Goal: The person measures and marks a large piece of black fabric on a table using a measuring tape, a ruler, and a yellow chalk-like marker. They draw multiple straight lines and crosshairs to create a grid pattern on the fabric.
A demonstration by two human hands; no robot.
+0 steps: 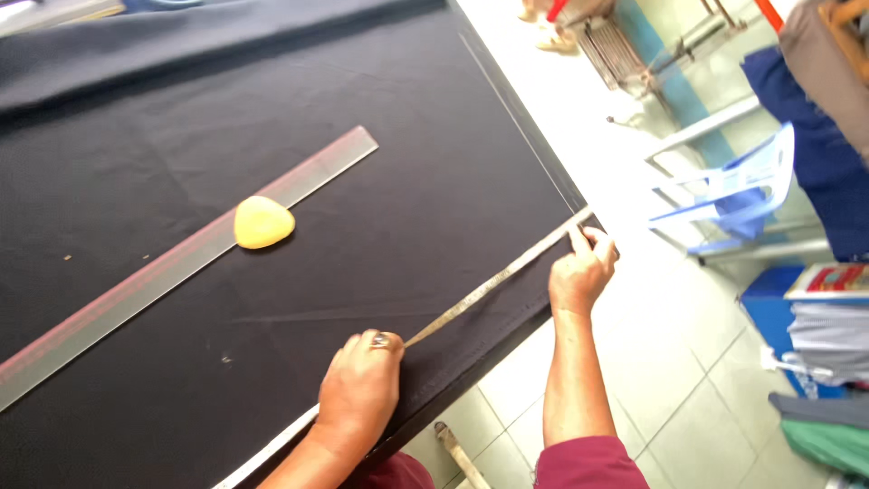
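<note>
A long clear ruler (pixel 181 263) with a reddish edge lies at a slant across dark fabric (pixel 407 181) spread over a cutting table, up and to the left of the person's left hand. A yellow, rounded piece of tailor's chalk (pixel 263 222) rests against the ruler's near edge, well apart from both hands.

The left hand (pixel 360 389), a ring on one finger, presses knuckles-up on the cloth near the table's near edge, fingers curled down onto one end of a measuring tape (pixel 493 282). The fingertips are hidden beneath the hand, so it cannot be told whether they pinch the tape or merely pin it flat. A pale strip of tape runs back from under the wrist toward the lower edge of the view.

From the left hand the tape stretches taut, up and to the right, across the fabric to the right hand (pixel 581 272). That hand is closed at the cloth's corner, thumb and forefinger gripping the tape's far end where the fabric folds over the table edge. A dark red sleeve (pixel 588 462) covers the right arm above the elbow.

Beyond the right hand, pale floor tiles (pixel 688 398) show below the table, with a blue and white plastic chair (pixel 733 190) further right and folded cloth (pixel 828 444) stacked near the corner.
</note>
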